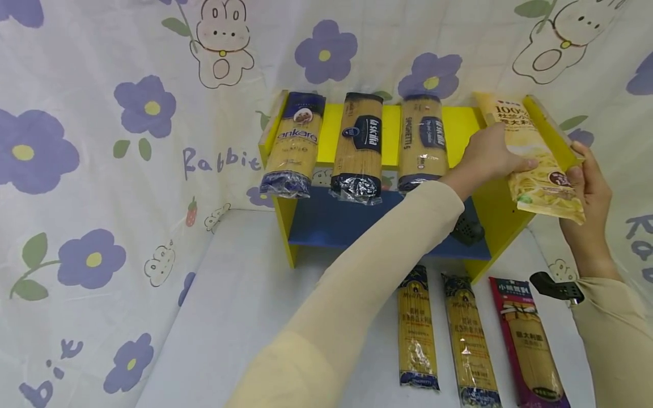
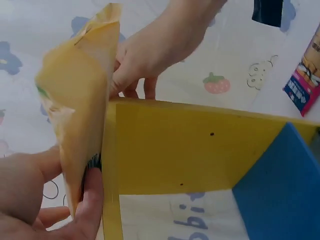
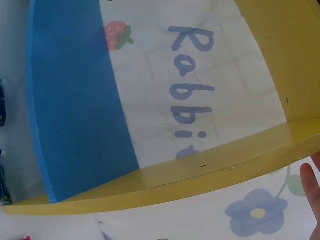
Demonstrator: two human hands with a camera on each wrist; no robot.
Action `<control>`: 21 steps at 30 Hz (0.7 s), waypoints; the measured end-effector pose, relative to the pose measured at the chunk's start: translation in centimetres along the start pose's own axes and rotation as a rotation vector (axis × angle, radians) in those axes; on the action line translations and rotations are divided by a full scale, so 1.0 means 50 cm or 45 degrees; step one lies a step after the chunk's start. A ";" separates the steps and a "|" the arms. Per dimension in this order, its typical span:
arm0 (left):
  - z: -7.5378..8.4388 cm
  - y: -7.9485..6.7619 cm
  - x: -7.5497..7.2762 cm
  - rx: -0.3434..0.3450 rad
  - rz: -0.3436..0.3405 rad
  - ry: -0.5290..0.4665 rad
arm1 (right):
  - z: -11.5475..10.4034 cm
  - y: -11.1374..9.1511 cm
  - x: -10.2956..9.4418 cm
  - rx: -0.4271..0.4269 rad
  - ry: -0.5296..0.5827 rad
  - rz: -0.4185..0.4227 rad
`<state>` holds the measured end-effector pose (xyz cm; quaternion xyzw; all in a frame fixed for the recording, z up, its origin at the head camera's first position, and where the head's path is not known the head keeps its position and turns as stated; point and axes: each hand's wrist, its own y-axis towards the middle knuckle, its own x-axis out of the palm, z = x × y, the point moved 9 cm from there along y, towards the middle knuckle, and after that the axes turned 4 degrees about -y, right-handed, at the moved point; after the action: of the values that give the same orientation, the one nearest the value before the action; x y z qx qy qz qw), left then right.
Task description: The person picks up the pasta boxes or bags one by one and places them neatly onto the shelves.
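A yellow pasta bag (image 1: 535,158) leans on the right end of the upper tier of a yellow-and-blue rack (image 1: 331,224). My left hand (image 1: 484,153) holds this bag, thumb across its front. In the left wrist view, the left fingers (image 2: 92,200) pinch the bag's lower end beside the yellow side panel (image 2: 165,145). My right hand (image 1: 592,192) is at that panel's outer front edge, close to the bag. Its fingers are bent there, but whether they grip the panel or the bag is unclear. Only part of the right hand (image 3: 312,195) shows in the right wrist view.
An Ankara pasta pack (image 1: 296,144) and two La Sicilia spaghetti packs (image 1: 359,147) (image 1: 423,136) lean along the upper tier. In front of the rack, two blue-ended spaghetti packs (image 1: 418,328) (image 1: 469,340) and a pink-edged noodle pack (image 1: 528,340) lie on the white table (image 1: 229,317).
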<state>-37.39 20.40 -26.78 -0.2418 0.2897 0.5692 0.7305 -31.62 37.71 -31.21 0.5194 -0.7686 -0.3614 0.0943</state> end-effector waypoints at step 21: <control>0.002 -0.014 0.014 -0.026 -0.031 0.345 | -0.020 -0.002 0.007 -0.049 -0.021 -0.001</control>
<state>-36.59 20.79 -27.19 -0.3274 0.3769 0.5253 0.6890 -31.20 36.92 -30.66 0.5149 -0.7619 -0.3804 0.0978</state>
